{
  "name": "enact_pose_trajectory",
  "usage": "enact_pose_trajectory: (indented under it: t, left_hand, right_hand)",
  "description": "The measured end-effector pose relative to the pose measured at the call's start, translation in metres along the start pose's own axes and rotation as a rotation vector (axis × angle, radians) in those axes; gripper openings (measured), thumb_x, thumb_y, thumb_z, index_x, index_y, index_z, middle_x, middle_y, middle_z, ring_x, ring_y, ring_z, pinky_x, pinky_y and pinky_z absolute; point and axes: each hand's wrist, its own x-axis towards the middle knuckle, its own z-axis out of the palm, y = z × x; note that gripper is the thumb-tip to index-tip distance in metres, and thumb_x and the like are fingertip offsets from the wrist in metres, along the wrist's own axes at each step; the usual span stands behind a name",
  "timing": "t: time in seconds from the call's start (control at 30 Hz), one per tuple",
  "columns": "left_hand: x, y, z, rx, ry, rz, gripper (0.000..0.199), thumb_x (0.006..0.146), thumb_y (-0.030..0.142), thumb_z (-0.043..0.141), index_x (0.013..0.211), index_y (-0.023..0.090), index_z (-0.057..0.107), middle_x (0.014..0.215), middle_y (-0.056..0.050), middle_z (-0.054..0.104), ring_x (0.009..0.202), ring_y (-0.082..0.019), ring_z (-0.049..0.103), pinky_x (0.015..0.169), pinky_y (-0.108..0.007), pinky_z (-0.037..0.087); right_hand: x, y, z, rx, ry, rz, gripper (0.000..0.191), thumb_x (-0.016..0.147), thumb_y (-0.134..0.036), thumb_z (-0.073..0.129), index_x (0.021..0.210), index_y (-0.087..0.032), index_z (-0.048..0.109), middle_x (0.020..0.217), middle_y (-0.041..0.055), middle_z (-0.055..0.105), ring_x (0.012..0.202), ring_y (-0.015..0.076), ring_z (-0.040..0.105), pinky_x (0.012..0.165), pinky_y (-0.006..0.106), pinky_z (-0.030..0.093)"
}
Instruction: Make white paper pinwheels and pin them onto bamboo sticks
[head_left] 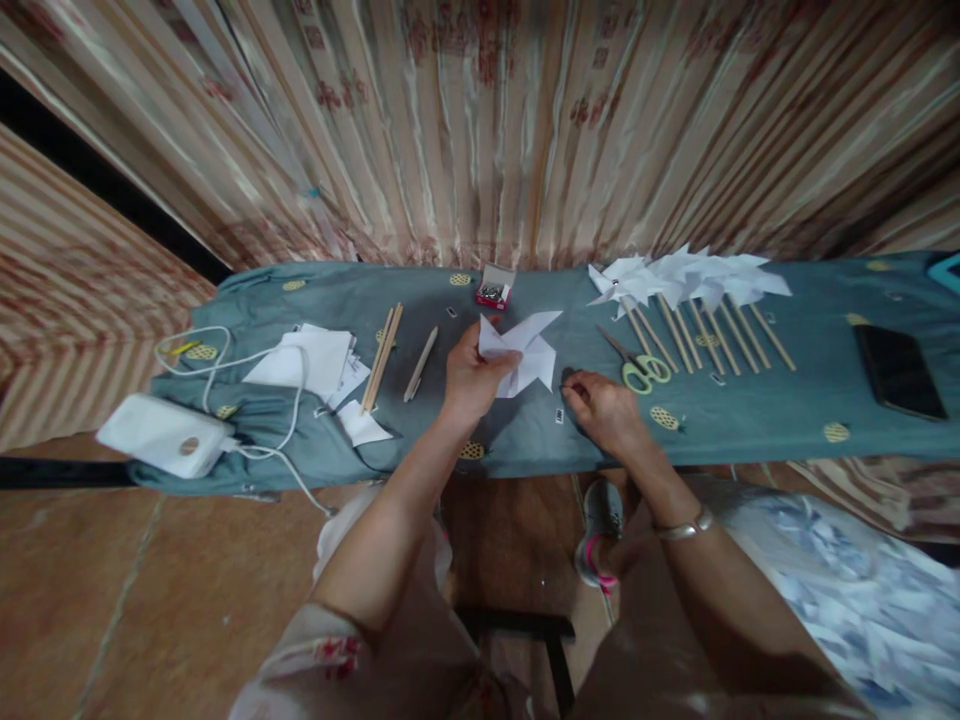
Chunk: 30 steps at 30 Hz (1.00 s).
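Observation:
A white folded paper pinwheel is pinched in my left hand, thumb across its middle, above the table's centre. My right hand is closed just right of the pinwheel and low over the cloth. Its thumb and forefinger press together; whatever they hold is too small to make out. Beyond the pinwheel stands a small open red and white box of shiny metal pins. Green-handled scissors lie to the right of my right hand. Finished pinwheels on wooden sticks lie in an overlapping row at the back right.
On the left of the green cloth are paper sheets, loose wooden sticks, a pen and a white power bank with a looping cable. A dark phone lies far right. Curtains hang behind the table.

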Motion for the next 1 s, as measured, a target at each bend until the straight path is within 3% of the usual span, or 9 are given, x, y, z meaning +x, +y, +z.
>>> enact_pose_trajectory:
  t: [0.33,0.63,1.0]
  left_hand:
    - [0.001,0.01,-0.009,0.004,0.022,-0.011,0.061,0.053,0.025,0.082,0.111,0.017,0.066,0.076,0.004,0.068,0.065,-0.014,0.062,0.065,-0.025,0.049]
    - [0.007,0.02,-0.028,0.007,0.127,0.024,0.057,0.052,0.026,0.083,0.106,0.016,0.068,0.075,0.005,0.068,0.064,-0.012,0.061,0.065,-0.024,0.048]
    - [0.002,0.022,-0.02,-0.015,0.086,-0.016,0.057,0.052,0.025,0.083,0.105,0.015,0.068,0.074,0.005,0.068,0.064,-0.012,0.061,0.065,-0.024,0.048]
  right_hand:
    - [-0.002,-0.001,0.008,0.1,0.14,-0.057,0.02,0.091,-0.026,0.049,0.087,-0.02,0.068,0.085,0.01,0.075,0.078,0.0238,0.07,0.076,0.032,0.051]
    - [-0.007,-0.008,0.012,0.172,0.183,-0.09,0.019,0.092,-0.026,0.051,0.088,-0.022,0.069,0.087,0.0079,0.076,0.078,0.022,0.07,0.079,0.032,0.053]
    - [-0.001,-0.017,0.015,0.218,0.188,-0.064,0.021,0.092,-0.027,0.051,0.088,-0.022,0.071,0.09,0.008,0.078,0.08,0.0222,0.071,0.08,0.032,0.053]
